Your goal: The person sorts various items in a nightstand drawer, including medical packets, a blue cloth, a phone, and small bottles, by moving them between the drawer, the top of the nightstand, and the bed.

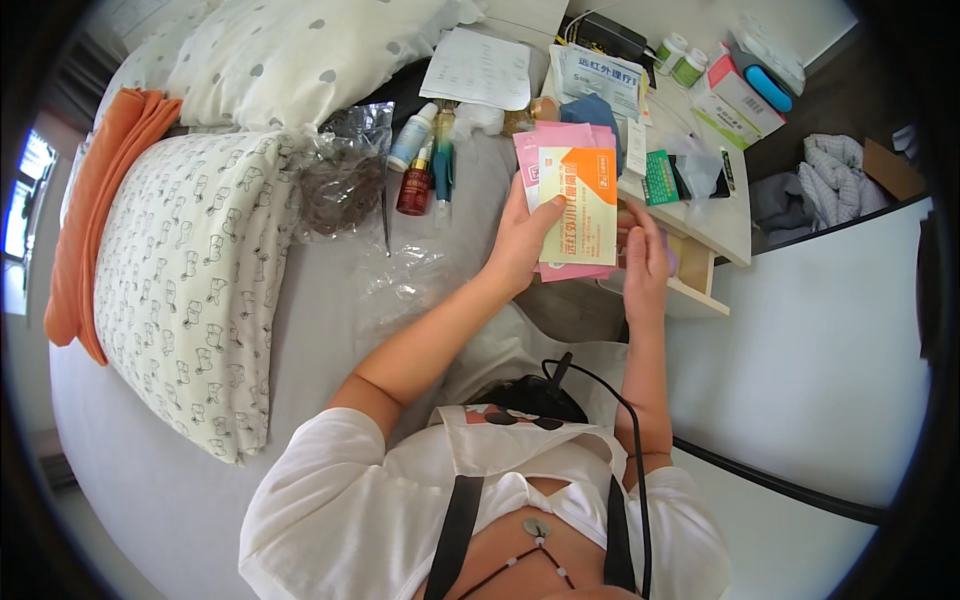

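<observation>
In the head view, judged the yellow-and-orange flat packet [585,222] light, thin, bendable and perhaps slick, best pinched by its edges. Had it atop pink packets [567,136] near the open drawer [702,297], grasped at the left edge by left fingers [548,213]. Held right fingers [638,243] half-bent at the right edge; could not tell whether touching.

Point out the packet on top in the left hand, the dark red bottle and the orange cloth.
Packet [580,208]: head view, middle of its printed front.
Dark red bottle [414,192]: head view, its body.
Orange cloth [86,210]: head view, middle of its length.
</observation>
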The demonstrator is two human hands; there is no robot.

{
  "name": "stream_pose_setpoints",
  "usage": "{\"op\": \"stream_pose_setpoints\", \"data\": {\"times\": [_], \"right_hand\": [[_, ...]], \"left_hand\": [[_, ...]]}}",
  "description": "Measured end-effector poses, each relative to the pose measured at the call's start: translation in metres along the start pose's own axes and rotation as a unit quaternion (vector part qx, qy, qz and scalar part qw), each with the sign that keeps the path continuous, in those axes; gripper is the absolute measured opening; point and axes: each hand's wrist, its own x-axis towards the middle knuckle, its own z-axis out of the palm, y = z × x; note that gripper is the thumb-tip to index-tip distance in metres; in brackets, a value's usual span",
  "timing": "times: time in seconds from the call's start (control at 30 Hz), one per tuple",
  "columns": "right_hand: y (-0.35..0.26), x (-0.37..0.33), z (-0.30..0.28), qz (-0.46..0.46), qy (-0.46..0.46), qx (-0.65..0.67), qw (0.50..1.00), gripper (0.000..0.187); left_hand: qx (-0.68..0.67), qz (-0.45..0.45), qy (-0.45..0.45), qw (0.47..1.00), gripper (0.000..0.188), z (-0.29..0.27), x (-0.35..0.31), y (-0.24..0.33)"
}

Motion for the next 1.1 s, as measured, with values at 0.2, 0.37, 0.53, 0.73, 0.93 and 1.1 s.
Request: {"op": "stream_pose_setpoints", "data": {"times": [0.2, 0.37, 0.53, 0.73, 0.93, 1.1], "right_hand": [[-0.019, 0.013, 0.05, -0.114, -0.007, -0.066, 0.991, 0.043], [-0.015, 0.023, 0.058, -0.071, -0.027, 0.068, 0.995, 0.045], [-0.023, 0.021, 0.067, -0.171, -0.024, -0.041, 0.984, 0.044], [-0.023, 0.023, 0.058, -0.1, -0.017, 0.028, 0.994, 0.045], [-0.017, 0.016, 0.052, -0.052, -0.043, 0.039, 0.997, 0.039], [-0.012, 0.018, 0.045, -0.013, -0.098, 0.01, 0.995, 0.026]], "left_hand": [[0.08, 0.12, 0.035, 0.989, 0.027, -0.006, 0.005, -0.003], [0.048, 0.098, 0.055, 0.992, 0.019, -0.015, 0.016, 0.013], [0.093, 0.154, 0.083, 0.98, 0.029, -0.014, 0.014, 0.015], [0.03, 0.081, 0.063, 0.994, 0.03, -0.009, 0.013, 0.009], [0.054, 0.107, 0.082, 0.989, 0.032, -0.017, 0.019, 0.014], [0.031, 0.263, 0.167, 0.95, 0.028, -0.027, 0.02, 0.057]]}}
